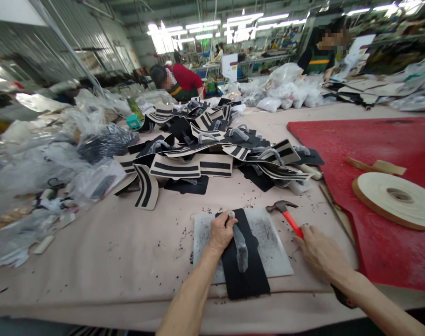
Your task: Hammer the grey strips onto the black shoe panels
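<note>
My left hand (221, 232) is closed around a small metal punch tool (231, 214), standing it upright on a black fabric piece (245, 266). That piece carries a grey strap (240, 247) and lies on a grey slab (275, 247). My right hand (319, 252) grips the red handle of a hammer (285, 212), whose dark head rests near the slab's far right corner.
A heap of black and cream striped pieces (205, 144) fills the table's middle. Plastic bags (58, 163) crowd the left side. A red board (373, 154) at right holds a roll of cream tape (397, 198). Other people work at the back.
</note>
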The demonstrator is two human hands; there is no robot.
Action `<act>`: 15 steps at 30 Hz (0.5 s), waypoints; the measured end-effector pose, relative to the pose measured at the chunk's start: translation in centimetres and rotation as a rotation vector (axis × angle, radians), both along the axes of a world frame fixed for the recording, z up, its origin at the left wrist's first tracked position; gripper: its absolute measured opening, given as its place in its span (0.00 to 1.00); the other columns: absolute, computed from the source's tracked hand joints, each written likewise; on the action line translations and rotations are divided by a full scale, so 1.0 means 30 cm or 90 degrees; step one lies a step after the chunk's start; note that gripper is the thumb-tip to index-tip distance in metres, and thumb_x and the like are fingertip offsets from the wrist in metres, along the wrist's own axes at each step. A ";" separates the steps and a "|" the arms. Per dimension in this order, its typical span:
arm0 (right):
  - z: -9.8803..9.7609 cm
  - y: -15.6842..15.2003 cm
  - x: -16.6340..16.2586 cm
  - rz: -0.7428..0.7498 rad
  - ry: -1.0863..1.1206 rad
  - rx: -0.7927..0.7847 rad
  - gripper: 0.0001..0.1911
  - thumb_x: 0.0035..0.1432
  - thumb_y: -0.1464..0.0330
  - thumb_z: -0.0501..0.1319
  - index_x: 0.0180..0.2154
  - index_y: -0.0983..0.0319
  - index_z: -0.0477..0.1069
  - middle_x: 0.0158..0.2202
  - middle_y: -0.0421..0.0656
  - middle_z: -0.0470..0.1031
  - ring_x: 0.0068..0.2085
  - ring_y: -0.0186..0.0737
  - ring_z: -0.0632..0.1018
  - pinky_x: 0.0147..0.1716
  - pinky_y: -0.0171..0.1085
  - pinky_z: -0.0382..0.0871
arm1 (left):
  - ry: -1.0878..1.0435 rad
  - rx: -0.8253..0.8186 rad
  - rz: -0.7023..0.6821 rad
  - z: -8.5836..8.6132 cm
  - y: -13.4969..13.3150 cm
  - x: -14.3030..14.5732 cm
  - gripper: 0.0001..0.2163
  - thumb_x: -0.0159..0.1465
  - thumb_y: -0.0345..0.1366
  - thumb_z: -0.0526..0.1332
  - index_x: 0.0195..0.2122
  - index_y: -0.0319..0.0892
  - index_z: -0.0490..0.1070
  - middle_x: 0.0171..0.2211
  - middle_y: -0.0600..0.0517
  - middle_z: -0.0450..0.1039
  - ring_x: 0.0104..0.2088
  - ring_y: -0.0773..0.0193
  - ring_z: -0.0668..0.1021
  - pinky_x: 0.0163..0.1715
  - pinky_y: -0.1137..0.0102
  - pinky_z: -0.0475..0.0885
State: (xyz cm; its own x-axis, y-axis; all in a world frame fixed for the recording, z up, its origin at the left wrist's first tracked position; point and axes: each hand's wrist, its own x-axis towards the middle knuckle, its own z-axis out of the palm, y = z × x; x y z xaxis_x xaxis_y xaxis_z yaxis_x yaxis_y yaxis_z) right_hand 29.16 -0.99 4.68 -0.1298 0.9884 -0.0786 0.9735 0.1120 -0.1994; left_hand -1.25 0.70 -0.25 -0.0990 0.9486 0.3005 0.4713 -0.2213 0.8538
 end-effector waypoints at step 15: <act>-0.034 -0.056 -0.513 0.467 0.051 0.138 0.10 0.57 0.79 0.55 0.39 0.63 0.70 0.43 0.48 0.71 0.40 0.44 0.68 0.40 0.41 0.60 | -0.395 -0.092 0.280 0.032 0.036 -0.004 0.14 0.55 0.45 0.68 0.29 0.38 0.73 0.25 0.53 0.75 0.27 0.65 0.79 0.30 0.71 0.75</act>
State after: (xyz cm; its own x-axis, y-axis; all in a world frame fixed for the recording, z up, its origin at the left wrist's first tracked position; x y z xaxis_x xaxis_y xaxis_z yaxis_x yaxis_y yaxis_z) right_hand 13.78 -2.67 3.65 -0.7556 0.6391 0.1440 0.6182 0.7683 -0.1660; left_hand -1.38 1.79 0.71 -0.5853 0.8088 -0.0574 -0.0844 0.0096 0.9964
